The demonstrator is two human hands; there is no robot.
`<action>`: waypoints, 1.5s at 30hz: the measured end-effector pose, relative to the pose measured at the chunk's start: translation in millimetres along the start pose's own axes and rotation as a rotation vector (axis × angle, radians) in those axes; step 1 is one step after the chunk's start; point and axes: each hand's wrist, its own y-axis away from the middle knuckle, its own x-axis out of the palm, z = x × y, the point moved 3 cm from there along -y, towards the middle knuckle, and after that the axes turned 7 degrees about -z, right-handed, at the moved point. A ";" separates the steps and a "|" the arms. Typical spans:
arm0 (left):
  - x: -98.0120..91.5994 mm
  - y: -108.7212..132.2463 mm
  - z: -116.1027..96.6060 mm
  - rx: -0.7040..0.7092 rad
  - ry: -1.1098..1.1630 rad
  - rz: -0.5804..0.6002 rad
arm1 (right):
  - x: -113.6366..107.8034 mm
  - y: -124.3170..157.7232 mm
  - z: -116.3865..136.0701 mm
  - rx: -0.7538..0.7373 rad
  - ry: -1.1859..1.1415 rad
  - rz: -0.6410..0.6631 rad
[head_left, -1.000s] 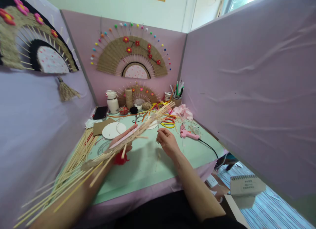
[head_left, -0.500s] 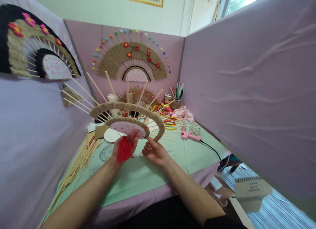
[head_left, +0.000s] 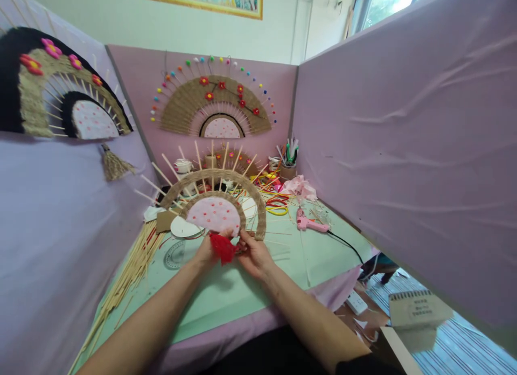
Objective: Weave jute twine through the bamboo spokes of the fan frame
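A half-made stick fan (head_left: pixel 214 194) stands upright over the green table (head_left: pixel 226 294), with a jute arc, a pink dotted centre and bare sticks fanning out. My left hand (head_left: pixel 207 252) grips its base from the left. My right hand (head_left: pixel 252 252) is closed on the base from the right. A red tassel (head_left: pixel 221 248) hangs at the base between both hands.
A bundle of bamboo sticks (head_left: pixel 121 278) lies along the table's left edge. A pink glue gun (head_left: pixel 309 221) with a black cord lies to the right. Twine spools, coloured strips and a pen cup (head_left: pixel 287 170) crowd the back. Finished fans hang on the pink partitions.
The fan was lying edge-on in my left hand, then turned upright to face me. My right hand has moved in to the base beside the tassel.
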 end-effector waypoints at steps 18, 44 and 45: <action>-32.6 1.0 -53.5 0.257 0.033 0.045 | -23.6 34.7 74.7 -0.640 0.990 -0.070; -37.5 1.4 -47.1 0.062 0.060 0.169 | -46.7 55.9 132.4 -0.945 1.409 -0.046; -36.3 1.9 -47.4 0.066 0.067 0.156 | -45.7 55.7 129.2 -0.926 1.420 -0.019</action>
